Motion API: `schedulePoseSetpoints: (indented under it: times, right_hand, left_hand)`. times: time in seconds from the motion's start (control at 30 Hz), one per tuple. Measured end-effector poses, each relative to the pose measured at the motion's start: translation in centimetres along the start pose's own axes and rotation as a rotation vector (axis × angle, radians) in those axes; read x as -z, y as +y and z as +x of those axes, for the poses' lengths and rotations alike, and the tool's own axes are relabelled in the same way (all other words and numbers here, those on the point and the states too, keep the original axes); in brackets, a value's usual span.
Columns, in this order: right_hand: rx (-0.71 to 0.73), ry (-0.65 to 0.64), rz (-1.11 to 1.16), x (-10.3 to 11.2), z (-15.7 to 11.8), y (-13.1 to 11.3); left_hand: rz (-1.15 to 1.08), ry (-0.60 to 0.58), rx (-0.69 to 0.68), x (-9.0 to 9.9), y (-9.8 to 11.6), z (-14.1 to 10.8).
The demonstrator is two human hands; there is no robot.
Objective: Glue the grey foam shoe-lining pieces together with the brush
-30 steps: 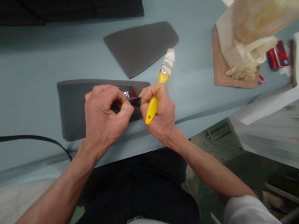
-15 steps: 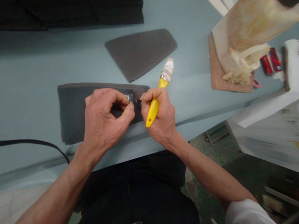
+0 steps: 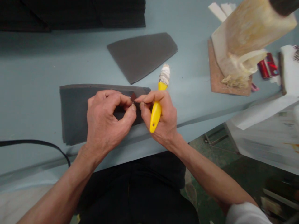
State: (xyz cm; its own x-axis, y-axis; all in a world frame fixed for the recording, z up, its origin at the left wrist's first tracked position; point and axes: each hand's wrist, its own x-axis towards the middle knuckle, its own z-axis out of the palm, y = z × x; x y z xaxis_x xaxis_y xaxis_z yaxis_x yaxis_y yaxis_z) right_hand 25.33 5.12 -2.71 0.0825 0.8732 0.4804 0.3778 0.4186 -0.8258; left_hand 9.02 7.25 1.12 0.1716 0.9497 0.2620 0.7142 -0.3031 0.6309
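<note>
My left hand (image 3: pixel 109 116) is closed in a pinch on a small dark piece with a reddish-brown part (image 3: pixel 133 96); much of it is hidden by the fingers. Close beside it, my right hand (image 3: pixel 161 116) holds a yellow-handled brush (image 3: pixel 155 116), its whitish bristles pointing away from me. The right thumb and forefinger meet the left fingertips at the small piece. Under both hands lies a stack of dark grey panels (image 3: pixel 73 115). A single grey panel (image 3: pixel 142 56) with slanted sides rests flat beyond them.
Black stacked material (image 3: pixel 93 14) stands at the back left. At the right, a stained glue container (image 3: pixel 247 31) sits on a brown board (image 3: pixel 217 74), beside a red packet (image 3: pixel 268 66). A black cable (image 3: pixel 35 142) crosses the left of the blue-green table (image 3: pixel 28 109).
The right fingertips have come closer to the left ones, and the brush has tilted slightly. The shiny clear bit between the left fingers is now mostly hidden, and the view has shifted a little.
</note>
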Motion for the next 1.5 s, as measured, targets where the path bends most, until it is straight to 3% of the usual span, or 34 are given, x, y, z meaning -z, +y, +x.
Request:
schedulePoseSetpoints:
  times: [0.33, 0.6, 0.97, 1.2, 1.4, 1.5]
  right_hand:
    - [-0.015, -0.042, 0.016, 0.14, 0.13, -0.13]
    - [0.014, -0.049, 0.02, 0.07, -0.05, 0.03]
    - [0.043, -0.036, 0.015, 0.19, 0.16, -0.06]
    - [-0.052, 0.037, 0.086, 0.08, 0.42, -0.16]
    - [-0.127, 0.074, 0.049, 0.09, 0.73, -0.64]
    - [-0.149, 0.082, 0.003, 0.14, 0.78, -0.86]
  left_hand:
    - [0.002, 0.026, -0.028, -0.11, -0.03, -0.11]
    - [-0.018, -0.014, 0.043, 0.2, 0.13, 0.04]
    - [-0.021, 0.026, -0.012, -0.13, 0.06, -0.04]
    - [0.007, -0.039, 0.046, 0.42, 0.34, 0.28]
    - [-0.046, 0.046, 0.001, 0.34, 0.31, 0.36]
    - [-0.054, 0.025, 0.028, 0.4, 0.31, 0.32]
